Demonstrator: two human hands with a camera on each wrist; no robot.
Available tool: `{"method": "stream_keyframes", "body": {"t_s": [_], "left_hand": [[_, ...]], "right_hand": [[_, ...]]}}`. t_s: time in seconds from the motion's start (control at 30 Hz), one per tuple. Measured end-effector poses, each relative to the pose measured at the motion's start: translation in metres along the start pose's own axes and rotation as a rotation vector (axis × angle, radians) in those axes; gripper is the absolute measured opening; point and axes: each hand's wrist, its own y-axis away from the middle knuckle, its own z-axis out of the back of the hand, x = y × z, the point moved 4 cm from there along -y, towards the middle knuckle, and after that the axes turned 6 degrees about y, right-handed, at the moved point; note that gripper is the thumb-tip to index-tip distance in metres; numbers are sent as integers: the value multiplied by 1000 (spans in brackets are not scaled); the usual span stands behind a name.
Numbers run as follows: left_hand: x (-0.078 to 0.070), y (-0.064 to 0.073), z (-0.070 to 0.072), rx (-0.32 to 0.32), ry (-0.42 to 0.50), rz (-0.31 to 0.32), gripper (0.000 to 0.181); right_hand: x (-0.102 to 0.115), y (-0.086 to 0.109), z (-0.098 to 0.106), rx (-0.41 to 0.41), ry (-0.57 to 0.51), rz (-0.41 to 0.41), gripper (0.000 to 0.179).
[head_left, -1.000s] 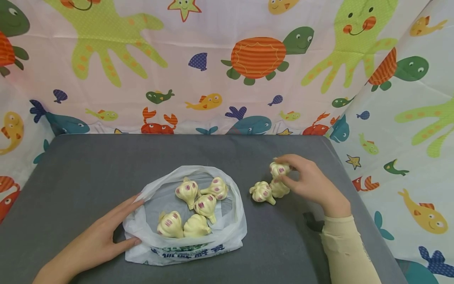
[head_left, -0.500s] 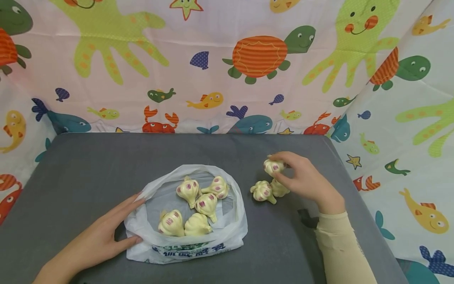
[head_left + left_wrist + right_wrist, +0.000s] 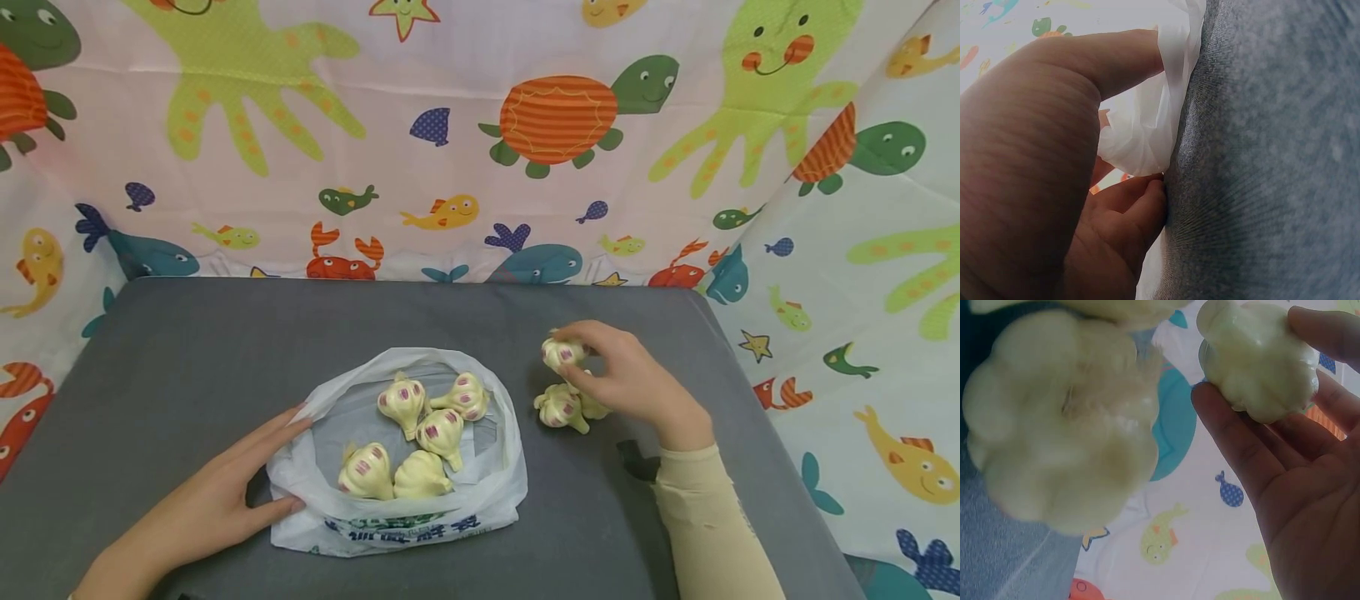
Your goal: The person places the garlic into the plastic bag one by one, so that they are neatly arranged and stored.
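My right hand [image 3: 626,379] pinches a garlic bulb [image 3: 562,353] between thumb and fingers, raised a little above the table right of the bag. In the right wrist view this held bulb [image 3: 1260,369] rests on the fingers with the thumb over it. Just below lie two more garlic bulbs, one pale with purple marks [image 3: 559,407], the other partly hidden by the hand. My left hand [image 3: 213,500] touches the left side of a white plastic bag [image 3: 300,492], thumb and fingers spread along its rim. Several garlic bulbs [image 3: 422,475] sit inside the bag's wide mouth.
A grey cloth covers the table [image 3: 225,333]. Behind it and at the sides hangs a white curtain [image 3: 420,75] printed with sea animals. A small dark object [image 3: 637,461] shows beside the right sleeve.
My right hand has moved left with the held garlic bulb, from over the rear bulb toward the bag. My left hand stays at the bag. The view has shifted slightly.
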Motion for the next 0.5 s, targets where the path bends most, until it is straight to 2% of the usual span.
{"method": "stream_keyframes", "body": {"t_s": [0.5], "left_hand": [[1,-1,1,-9,1,-25,97]], "right_hand": [[24,-17,-19,23,-39,75,40]]}}
